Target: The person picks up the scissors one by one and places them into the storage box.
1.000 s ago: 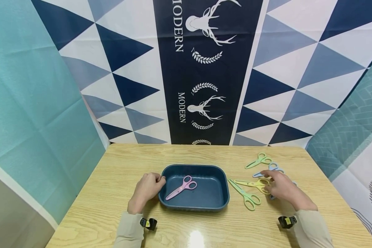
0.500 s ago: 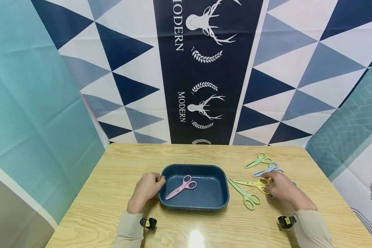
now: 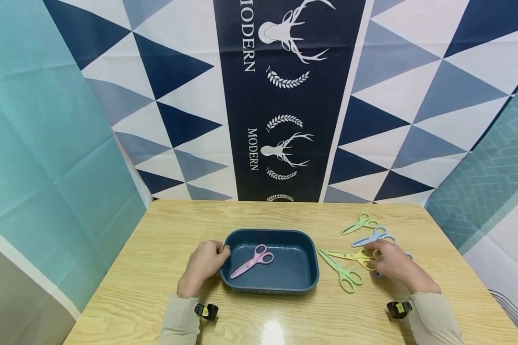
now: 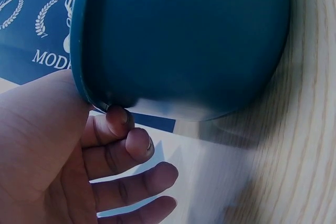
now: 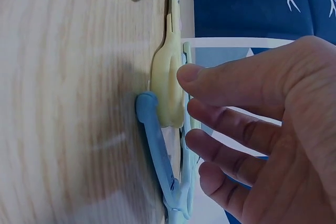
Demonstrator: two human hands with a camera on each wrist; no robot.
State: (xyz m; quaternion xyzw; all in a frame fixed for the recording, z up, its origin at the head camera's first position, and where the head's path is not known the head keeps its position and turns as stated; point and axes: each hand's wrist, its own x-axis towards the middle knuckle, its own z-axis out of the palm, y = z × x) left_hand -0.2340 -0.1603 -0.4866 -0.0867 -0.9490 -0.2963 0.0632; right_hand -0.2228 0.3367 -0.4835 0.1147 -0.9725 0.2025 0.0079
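Left hand (image 3: 205, 263): grip pinched on the left rim of the blue tray (image 3: 291, 268), thumb plus index; the left wrist view shows the other fingers bent and off the wall. Tray is flat, mid table (image 3: 134, 287), long side toward the person. In it: pink scissors (image 3: 252, 262), left of centre, blades toward the near-left corner, handles far right. Right hand (image 3: 390, 261): grip loose, fingers bent, gap between thumb and index, nothing seen clamped in it. It sits over the handle end of the yellow scissors (image 3: 345, 255), right of the tray; the right wrist view has the thumb tip overlapping that handle, can't tell if it touches. Yellow blades point left at the tray, tip just beside the near green scissors (image 3: 342, 274), whose own tip is by the tray's right wall, contact unclear, handles toward the person. Near blue scissors (image 5: 158, 150) are mostly hidden by the right hand in the head view, just beside the yellow handles. Far blue scissors (image 3: 373, 237) lie just past the fingers, far green scissors (image 3: 361, 224) beyond those. Patterned cloth (image 3: 190, 48) hangs behind the table.
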